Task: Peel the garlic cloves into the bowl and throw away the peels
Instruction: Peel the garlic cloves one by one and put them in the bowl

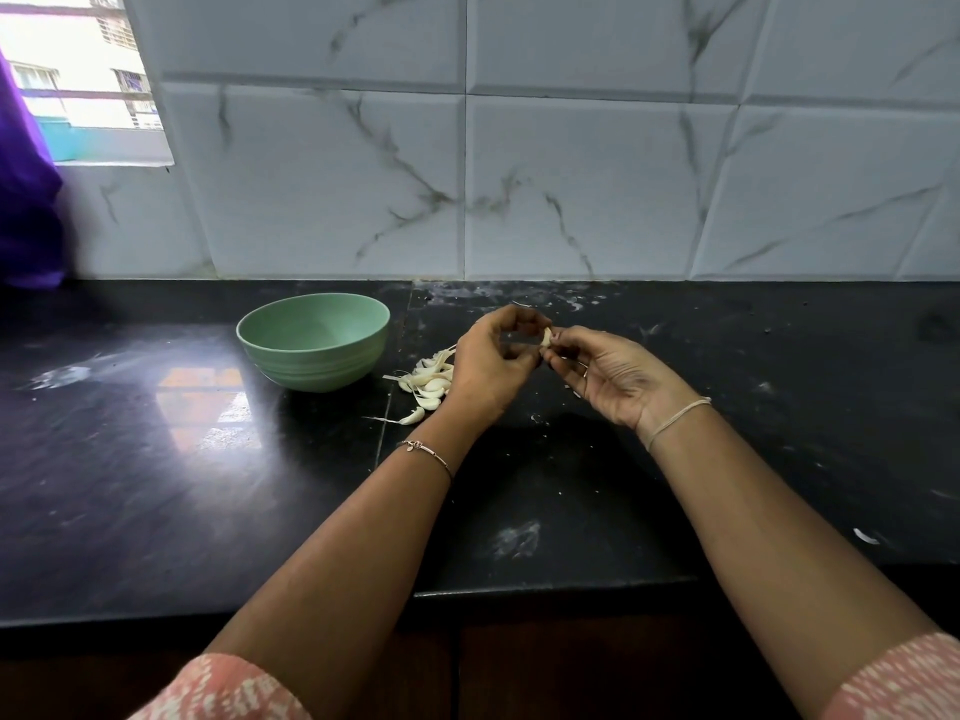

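Pale garlic clove [546, 337] pinched between left hand [488, 366] and right hand [608, 376] above black counter [156, 459], right of green bowl [317, 366]. Could slip, falling outside the bowl, or shed peel into the clove pile [428, 381]

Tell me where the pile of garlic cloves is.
In the head view the pile of garlic cloves lies on the black counter, just right of the green bowl, its right edge hidden by the left hand.
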Motion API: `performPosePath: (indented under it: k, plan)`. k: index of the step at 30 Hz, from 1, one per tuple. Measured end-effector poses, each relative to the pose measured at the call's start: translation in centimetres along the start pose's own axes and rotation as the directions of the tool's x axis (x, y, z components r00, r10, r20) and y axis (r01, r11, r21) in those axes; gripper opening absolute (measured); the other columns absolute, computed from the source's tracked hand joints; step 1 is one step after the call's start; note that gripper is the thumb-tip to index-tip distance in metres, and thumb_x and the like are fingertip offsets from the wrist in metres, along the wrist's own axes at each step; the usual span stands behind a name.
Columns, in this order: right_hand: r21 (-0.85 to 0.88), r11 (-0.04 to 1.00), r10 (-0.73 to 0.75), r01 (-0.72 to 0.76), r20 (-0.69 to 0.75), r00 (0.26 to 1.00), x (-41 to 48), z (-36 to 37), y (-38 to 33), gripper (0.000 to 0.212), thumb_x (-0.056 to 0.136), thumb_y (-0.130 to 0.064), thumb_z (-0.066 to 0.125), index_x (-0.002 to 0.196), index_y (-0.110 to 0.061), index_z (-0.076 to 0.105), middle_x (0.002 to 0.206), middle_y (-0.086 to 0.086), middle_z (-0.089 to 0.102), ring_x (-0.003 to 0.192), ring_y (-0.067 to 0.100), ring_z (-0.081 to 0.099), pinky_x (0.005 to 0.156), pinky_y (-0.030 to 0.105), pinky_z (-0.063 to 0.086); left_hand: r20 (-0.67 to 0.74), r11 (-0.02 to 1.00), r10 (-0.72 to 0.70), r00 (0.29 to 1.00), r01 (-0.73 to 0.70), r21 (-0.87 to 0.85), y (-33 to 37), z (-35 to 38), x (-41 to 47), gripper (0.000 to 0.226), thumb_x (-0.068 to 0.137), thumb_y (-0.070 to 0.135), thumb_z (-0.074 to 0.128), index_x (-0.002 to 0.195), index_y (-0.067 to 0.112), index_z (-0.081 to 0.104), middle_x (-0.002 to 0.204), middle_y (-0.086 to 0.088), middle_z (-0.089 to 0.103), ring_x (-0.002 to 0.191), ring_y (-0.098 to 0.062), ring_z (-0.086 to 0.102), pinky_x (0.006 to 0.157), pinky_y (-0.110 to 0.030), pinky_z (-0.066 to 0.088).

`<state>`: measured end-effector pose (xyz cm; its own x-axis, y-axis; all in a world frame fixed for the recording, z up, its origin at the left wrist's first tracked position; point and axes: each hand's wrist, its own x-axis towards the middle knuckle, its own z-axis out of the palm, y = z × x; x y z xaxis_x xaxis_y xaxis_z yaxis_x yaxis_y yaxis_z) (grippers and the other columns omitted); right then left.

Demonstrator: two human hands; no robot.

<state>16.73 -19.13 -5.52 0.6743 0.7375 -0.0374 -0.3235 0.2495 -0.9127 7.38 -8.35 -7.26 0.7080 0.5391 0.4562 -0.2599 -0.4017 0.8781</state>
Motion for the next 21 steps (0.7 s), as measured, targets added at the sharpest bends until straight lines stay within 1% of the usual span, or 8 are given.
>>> performPosePath:
  k: [3,5,9,10,13,17,19,21]
  plan:
    - [0.004,1.0,0.012,-0.012,-0.008,1.0,0.03,0.1,0.1,0.013,0.088,0.006,0.057,0.09,0.001,0.068,0.074,0.008,0.069,0.065,0.009,0.067,0.059,0.014,0.055,0.003,1.0,0.002,1.0,-0.002,0.002,0.09,-0.02,-0.07,0.035,0.081,-0.015,0.064,0.099,0.014,0.066,0.097,0.004,0.067,0.067,-0.006,0.066,0.063,-0.013,0.052]
    - [0.012,1.0,0.017,-0.017,-0.009,1.0,0.05,0.11,0.15,0.011,0.088,0.005,0.057,0.089,0.001,0.068,0.074,0.008,0.068,0.064,0.009,0.067,0.059,0.015,0.055,0.007,1.0,0.001,1.0,-0.001,0.008,0.06,-0.08,-0.02,0.035,0.081,-0.014,0.064,0.099,0.016,0.067,0.096,0.006,0.066,0.064,-0.003,0.064,0.064,-0.014,0.052]
    - [-0.013,1.0,0.016,-0.016,-0.018,1.0,-0.11,0.2,0.17,0.005,0.088,-0.005,0.063,0.084,-0.005,0.066,0.072,0.005,0.066,0.066,0.01,0.064,0.059,0.016,0.054,0.009,1.0,0.004,1.0,-0.004,0.015,-0.16,-0.09,0.04,0.04,0.081,-0.012,0.066,0.093,0.026,0.068,0.102,0.001,0.068,0.06,-0.001,0.063,0.068,-0.02,0.056]
    - [-0.023,1.0,0.013,-0.014,-0.023,1.0,-0.13,0.23,0.17,0.005,0.088,-0.006,0.063,0.084,-0.006,0.066,0.071,0.004,0.066,0.066,0.01,0.063,0.059,0.015,0.054,0.011,1.0,0.008,1.0,-0.008,0.019,-0.2,-0.08,0.03,0.04,0.081,-0.012,0.066,0.092,0.026,0.068,0.103,-0.001,0.069,0.06,0.0,0.063,0.068,-0.02,0.056]
    - [-0.033,0.999,0.009,-0.011,-0.039,0.999,-0.15,0.32,0.16,0.009,0.088,-0.002,0.061,0.081,-0.005,0.066,0.07,0.005,0.065,0.064,0.009,0.062,0.057,0.014,0.053,0.018,0.999,0.015,1.0,-0.016,0.042,-0.21,-0.09,0.06,0.039,0.08,-0.011,0.067,0.095,0.025,0.069,0.106,-0.001,0.069,0.06,0.002,0.063,0.065,-0.016,0.053]
    - [-0.032,0.999,-0.002,0.0,-0.055,0.998,-0.03,0.31,0.14,0.012,0.088,0.003,0.057,0.08,-0.002,0.065,0.07,0.007,0.065,0.064,0.011,0.061,0.057,0.014,0.053,0.01,1.0,0.005,1.0,-0.005,0.023,-0.39,-0.03,0.28,0.037,0.08,-0.012,0.066,0.096,0.022,0.07,0.099,0.005,0.067,0.056,0.004,0.06,0.061,-0.013,0.049]
    - [-0.085,0.996,-0.039,0.033,-0.068,0.997,0.12,0.29,0.17,0.01,0.087,0.002,0.06,0.081,-0.001,0.066,0.07,0.007,0.066,0.066,0.012,0.061,0.058,0.015,0.053,0.004,1.0,-0.006,1.0,0.006,0.01,-0.48,0.04,0.4,0.035,0.081,-0.011,0.066,0.097,0.02,0.069,0.097,0.006,0.067,0.059,0.001,0.063,0.063,-0.016,0.052]
    - [-0.198,0.975,-0.121,0.102,-0.083,0.989,0.27,0.41,0.33,0.005,0.085,0.0,0.066,0.081,-0.001,0.067,0.071,0.008,0.066,0.067,0.013,0.061,0.06,0.016,0.054,-0.009,1.0,-0.018,1.0,0.018,0.016,-0.59,0.07,0.57,0.032,0.081,-0.008,0.068,0.096,0.02,0.069,0.1,0.003,0.069,0.062,-0.003,0.065,0.065,-0.02,0.055]
